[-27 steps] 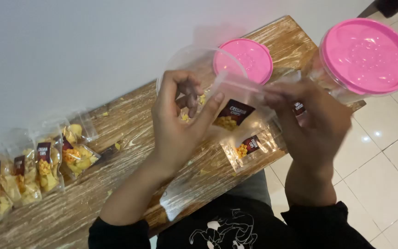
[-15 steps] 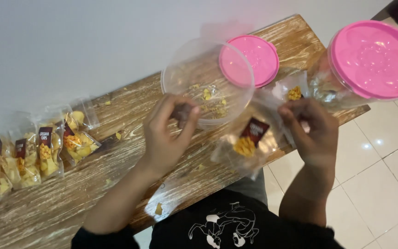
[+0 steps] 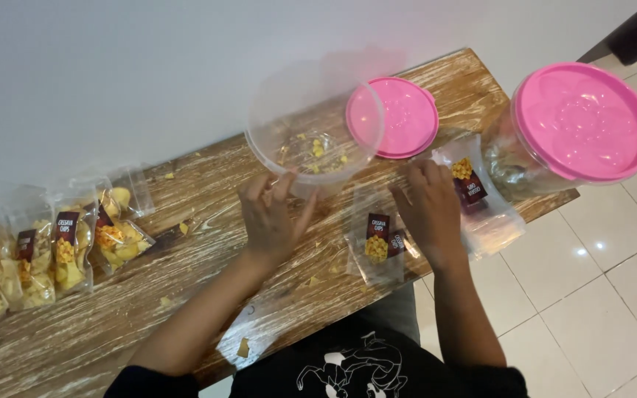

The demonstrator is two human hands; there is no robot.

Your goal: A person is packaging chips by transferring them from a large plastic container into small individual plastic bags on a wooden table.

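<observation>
Here the left hand (image 3: 273, 220) rests with fingers (image 3: 283, 186) loosely curled and empty against the clear round plastic tub (image 3: 311, 133) on the streaked wooden bench (image 3: 186, 295), while the right hand (image 3: 430, 210) presses flat, spread fingers (image 3: 413, 177) on the empty clear labelled pouches (image 3: 379, 239).

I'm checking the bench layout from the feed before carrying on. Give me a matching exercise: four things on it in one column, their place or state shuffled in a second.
Things:
1. open clear tub
2. loose pink lid
3. closed jar
4. filled chip bags

Places or states:
A. lying flat on the wooden bench
B. far left, in a row
C. far right, pink lid on
D. by the left hand, only crumbs inside

Pairs: 1-D, 2-A, 3-C, 4-B
</observation>
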